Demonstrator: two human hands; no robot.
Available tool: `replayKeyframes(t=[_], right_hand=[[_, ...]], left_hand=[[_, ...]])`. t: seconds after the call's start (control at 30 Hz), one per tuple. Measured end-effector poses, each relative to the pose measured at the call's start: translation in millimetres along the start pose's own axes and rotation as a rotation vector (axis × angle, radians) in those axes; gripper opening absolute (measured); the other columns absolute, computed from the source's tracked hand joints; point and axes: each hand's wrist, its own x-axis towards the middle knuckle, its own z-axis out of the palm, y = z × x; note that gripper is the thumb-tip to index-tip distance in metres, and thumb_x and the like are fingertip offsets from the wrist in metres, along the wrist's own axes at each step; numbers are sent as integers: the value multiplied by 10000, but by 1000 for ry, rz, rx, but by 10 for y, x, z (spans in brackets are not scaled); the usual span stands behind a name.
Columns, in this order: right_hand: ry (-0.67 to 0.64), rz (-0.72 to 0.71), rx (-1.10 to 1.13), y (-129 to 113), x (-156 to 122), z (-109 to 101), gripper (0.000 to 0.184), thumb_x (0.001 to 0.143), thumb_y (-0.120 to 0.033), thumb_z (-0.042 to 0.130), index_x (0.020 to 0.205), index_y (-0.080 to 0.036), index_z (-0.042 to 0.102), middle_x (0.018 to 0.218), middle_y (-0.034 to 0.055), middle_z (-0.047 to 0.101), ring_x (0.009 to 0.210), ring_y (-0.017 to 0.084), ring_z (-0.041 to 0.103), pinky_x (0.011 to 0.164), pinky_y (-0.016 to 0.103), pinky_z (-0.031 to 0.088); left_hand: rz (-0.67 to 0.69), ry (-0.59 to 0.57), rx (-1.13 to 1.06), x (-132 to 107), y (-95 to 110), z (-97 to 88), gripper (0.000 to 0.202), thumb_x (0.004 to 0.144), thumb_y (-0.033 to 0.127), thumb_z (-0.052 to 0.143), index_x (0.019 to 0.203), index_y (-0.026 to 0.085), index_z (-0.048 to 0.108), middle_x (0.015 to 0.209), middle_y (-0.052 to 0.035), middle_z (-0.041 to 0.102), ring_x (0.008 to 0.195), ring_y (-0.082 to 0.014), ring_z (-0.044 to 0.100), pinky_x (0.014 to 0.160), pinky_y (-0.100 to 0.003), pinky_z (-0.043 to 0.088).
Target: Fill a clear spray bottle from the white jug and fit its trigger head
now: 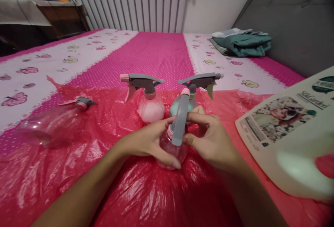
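Note:
A small clear spray bottle (180, 126) with a grey and pink trigger head stands upright in front of me. Around its body wraps my left hand (153, 142), the thumb lying across the front. My right hand (211, 136) pinches the trigger head near the neck collar; its fingertips are partly hidden behind the head. Just behind stand a spray bottle with a pink body (151, 108) and one with a greenish body (174, 107), which is partly covered by the held bottle and my right hand.
Red plastic sheeting (109, 171) covers the near part of the bed. At left an empty clear spray bottle (52, 122) lies on its side. A big cream jug (287, 129) leans in from the right. Folded clothes (241, 42) lie farther back, before a radiator (125, 4).

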Motion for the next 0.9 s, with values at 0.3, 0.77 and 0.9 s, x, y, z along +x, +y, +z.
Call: replayKeyframes(t=[0.3,0.77,0.9], right_hand=[[84,40,-154,-56,1,36,173,759,-456,846,806,-289,838,798,52,600,860,272,540,914,623,445],[-225,64,198,35,11,-103,348,810,-538,854,1025,-264,847,1000,55,649,1027,256,602,1028,480,472],[-199,53,210,66,16,-65,268,841,-525,828,950,-281,850,902,38,632,960,245,587,978,472,477]], left_hand=[[10,-9,18,-21,-64,-48,816,660,400,969,1395,231,656,1455,-117,653,1368,-374,594,1228,-578,417],[67,-83,-36,-1,-72,-67,773,616,390,1000,1296,221,675,1367,-85,668,1377,-387,579,1224,-567,429],[71,-94,-42,-4,-68,-68,783,658,330,973,1362,225,645,1459,-99,625,1413,-384,561,1226,-567,422]])
